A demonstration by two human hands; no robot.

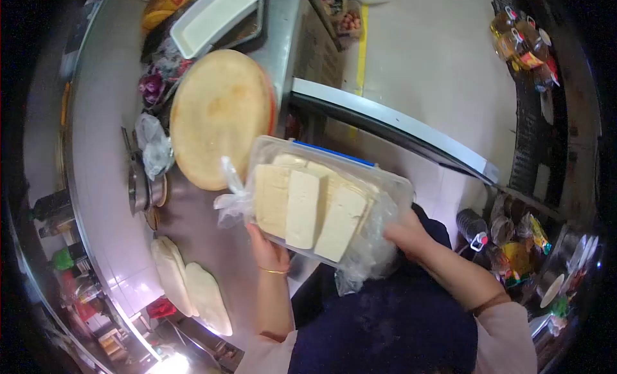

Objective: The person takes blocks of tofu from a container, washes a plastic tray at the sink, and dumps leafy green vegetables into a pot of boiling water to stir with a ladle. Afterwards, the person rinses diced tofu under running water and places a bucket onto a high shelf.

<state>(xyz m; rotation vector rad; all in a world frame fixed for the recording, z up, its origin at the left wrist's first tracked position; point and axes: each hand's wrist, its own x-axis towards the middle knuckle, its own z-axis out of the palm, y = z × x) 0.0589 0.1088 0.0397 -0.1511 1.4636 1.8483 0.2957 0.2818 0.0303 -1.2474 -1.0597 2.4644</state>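
Both grips (265,248) (409,231) hold a tub (391,181), seemingly of tofu (304,210).

blocks (306,210) are coloured creamy white | container (396,186) is seen clear, edged in blue | round board (222,120) is toned tan, mottled brown, rimmed in red | tray (215,20) is coloured white | apron (385,332) is seen navy | sleeves (508,338) are tinted pale pink | floor (437,52) is striped in yellow

Metal counter (199,219) carries pale slabs (209,297), dark tray (247,34) and round board (222,117)

The slabs, two oblong ones, lie close together on the metal. The round board lies between them and the tray, a red edge (272,108) showing along one side. Beyond the counter, a yellow stripe (362,46) runs along the pale floor (437,52).
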